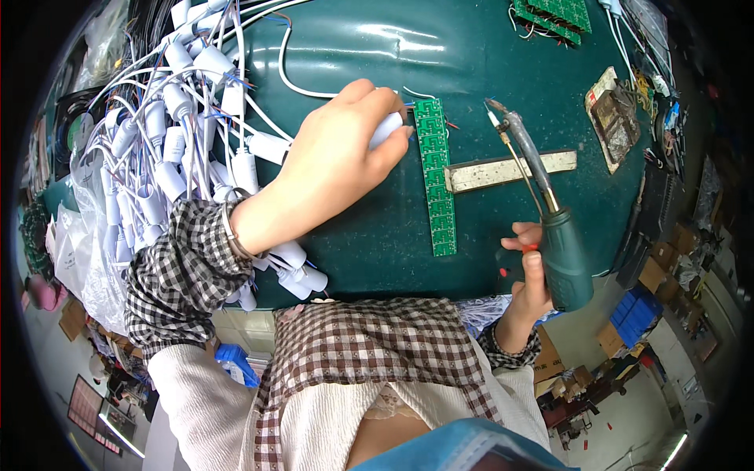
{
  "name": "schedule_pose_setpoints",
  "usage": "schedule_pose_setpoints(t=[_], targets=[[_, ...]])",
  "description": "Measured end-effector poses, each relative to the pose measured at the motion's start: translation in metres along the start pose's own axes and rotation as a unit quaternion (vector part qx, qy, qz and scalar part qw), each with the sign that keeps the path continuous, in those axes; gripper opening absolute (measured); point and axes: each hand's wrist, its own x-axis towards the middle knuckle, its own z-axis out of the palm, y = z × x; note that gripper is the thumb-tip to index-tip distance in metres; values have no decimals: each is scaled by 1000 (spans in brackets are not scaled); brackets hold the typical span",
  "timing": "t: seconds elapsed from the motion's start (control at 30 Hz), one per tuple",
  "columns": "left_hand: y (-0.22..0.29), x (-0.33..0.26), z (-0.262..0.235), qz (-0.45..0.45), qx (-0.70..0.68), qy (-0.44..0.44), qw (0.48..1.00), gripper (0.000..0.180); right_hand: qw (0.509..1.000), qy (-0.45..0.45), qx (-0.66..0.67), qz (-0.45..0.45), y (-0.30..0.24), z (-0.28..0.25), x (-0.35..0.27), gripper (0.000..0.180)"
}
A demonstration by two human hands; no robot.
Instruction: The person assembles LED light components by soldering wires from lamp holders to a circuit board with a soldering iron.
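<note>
Green on green: a narrow circuit board on the dark table, toward 1 o'clock from centre, long ends at about 12 and 6. Clamped in the left grip, with thumb and fingers together on it: a white plastic cap, at the board's 10 o'clock, near the upper end. Cannot tell whether touching the board. Clamped in the right grip, toward 4 o'clock: the green handle of a soldering iron, raised, tip toward 11 and apart from the board. Just beside the board, toward 3 o'clock, a pale flat bar, partly behind the iron's shaft. At 10 o'clock, a big heap of white caps and cables; at 2, a grimy pad with a brown lump; at 1, by the far edge, more green boards, stacked, with white wires.
</note>
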Motion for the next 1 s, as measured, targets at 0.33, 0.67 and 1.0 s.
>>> schedule_pose_setpoints(t=[0.33, 0.67, 1.0], targets=[[0, -5, 26, 31, 25, 86, 995, 15, 1000, -7, -2, -8, 0, 3, 1, 41], [1, -8, 28, 34, 51, 90, 994, 13, 997, -24, -58, 38, 2, -1, -8, 51], [0, -7, 28, 39, 31, 94, 994, 13, 943, -82, -320, -33, 5, 6, -9, 45]])
